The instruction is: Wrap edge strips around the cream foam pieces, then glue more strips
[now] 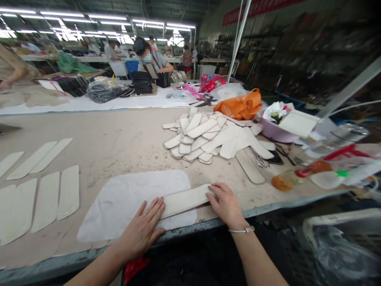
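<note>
While flat left fingers point(157, 207) touch a strip point(185, 200), curled right fingers point(215, 190) touch it.

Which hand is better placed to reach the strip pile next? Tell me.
Likely the right hand: it touches the flat strip at the end nearer the pile; the left hand lies farther away.

We hold our bare left hand point(141, 228) palm down, fingers extended, and our bare right hand point(226, 204) with fingers bent; our bare forearms point(257, 254) slant inward.
</note>
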Tool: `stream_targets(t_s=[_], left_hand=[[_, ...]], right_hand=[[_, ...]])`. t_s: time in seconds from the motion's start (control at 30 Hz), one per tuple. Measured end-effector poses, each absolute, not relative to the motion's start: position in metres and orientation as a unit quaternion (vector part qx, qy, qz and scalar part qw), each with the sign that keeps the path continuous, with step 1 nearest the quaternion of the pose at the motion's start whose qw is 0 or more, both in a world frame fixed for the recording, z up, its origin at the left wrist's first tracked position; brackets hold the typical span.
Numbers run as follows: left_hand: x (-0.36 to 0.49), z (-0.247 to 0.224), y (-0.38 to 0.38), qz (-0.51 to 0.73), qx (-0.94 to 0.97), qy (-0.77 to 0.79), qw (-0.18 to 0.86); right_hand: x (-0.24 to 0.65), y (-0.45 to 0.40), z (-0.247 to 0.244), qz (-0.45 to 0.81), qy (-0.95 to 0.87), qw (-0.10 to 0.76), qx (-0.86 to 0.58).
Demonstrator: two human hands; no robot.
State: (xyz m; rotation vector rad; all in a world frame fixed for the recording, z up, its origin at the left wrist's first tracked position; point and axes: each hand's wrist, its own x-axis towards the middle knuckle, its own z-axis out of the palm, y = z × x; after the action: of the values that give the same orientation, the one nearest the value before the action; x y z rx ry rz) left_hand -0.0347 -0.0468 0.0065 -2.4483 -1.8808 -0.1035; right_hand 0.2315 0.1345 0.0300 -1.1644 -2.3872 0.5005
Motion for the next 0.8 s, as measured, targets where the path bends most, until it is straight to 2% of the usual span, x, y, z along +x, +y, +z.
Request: stream_targets(t_s=[0.17,0.37,0.63,0.8], left_hand=[[-0.034,0.001,-0.044,-0.019,-0.797,-0.601,0.061],[-0.039,-0.007,-0.044,-0.009,-0.805,-0.583,0.109],[-0.037,0.0,-0.042,0.002,-0.808,-0.577,0.121],[-0.038,-0.001,-0.042,-0.028,-0.81,-0.564,0.158]], right_hand=[[0.19,0.088,0.037,0.174,-0.915,0.172,-0.322],[0.168,0.059,0.03,0.233,-0.94,0.114,-0.223],[0.217,0.106,0.012,0.183,-0.88,0.087,-0.43],[0.222,0.114,0.022,0.172,-0.837,0.142,-0.5]])
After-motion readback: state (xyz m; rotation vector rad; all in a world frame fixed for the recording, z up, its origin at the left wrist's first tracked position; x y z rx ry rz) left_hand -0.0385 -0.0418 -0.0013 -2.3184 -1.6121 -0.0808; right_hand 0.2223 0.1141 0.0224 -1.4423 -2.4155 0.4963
